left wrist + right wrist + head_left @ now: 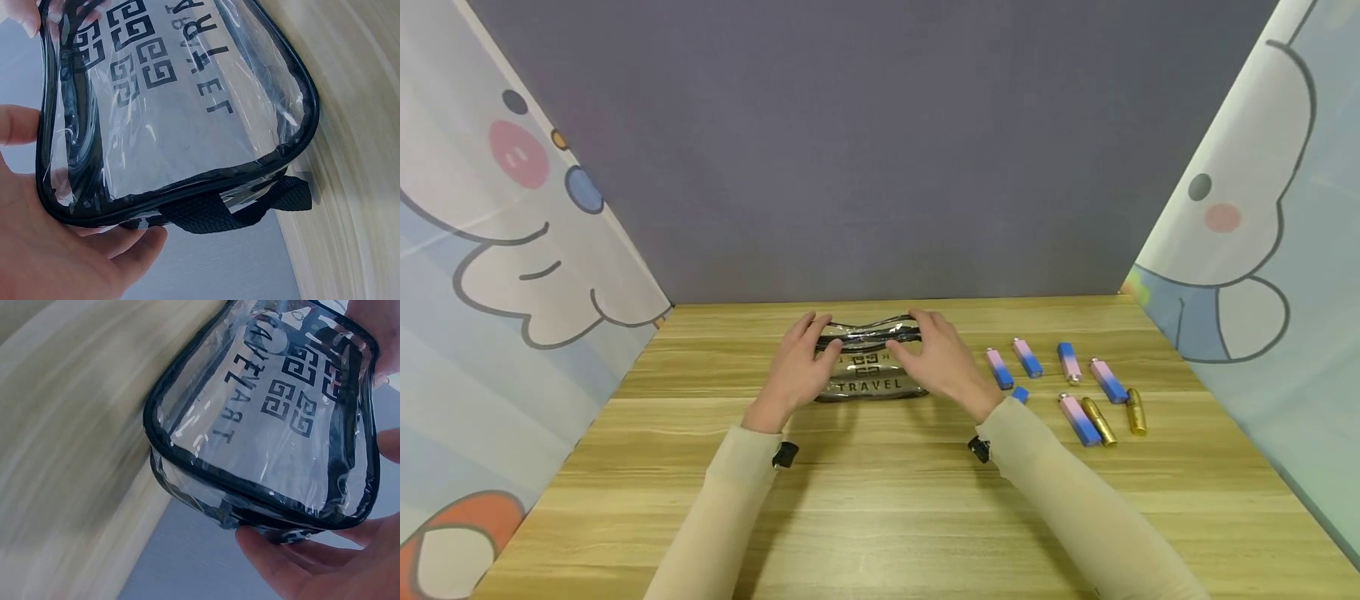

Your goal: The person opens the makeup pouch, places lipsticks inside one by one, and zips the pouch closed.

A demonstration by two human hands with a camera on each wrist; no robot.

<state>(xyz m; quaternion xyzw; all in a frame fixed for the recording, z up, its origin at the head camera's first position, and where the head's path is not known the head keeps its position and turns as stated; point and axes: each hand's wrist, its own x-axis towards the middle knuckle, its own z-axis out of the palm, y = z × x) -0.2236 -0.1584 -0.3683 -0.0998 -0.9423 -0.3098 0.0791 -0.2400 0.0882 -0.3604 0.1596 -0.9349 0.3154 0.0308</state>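
A clear plastic travel pouch [870, 386] with black piping and dark TRAVEL lettering stands on the table. My left hand [795, 367] grips its upper left corner, thumb on the near side and fingers round the end. At the upper right corner, my right hand [945, 360] holds it the same way. The left wrist view shows a black fabric strap [212, 215] on the pouch's end, just past the fingertips. See-through walls [250, 450] appear in the right wrist view, with fingers curled beneath the end.
Right of the pouch lie several pink-and-blue lipstick-like tubes [1027, 357] and two gold tubes [1137, 412]. A blue piece [1020, 394] shows beside my right wrist. A grey panel [880, 167] rises behind the wooden table [880, 517], with cartoon-print curtains [1232, 242] at both sides.
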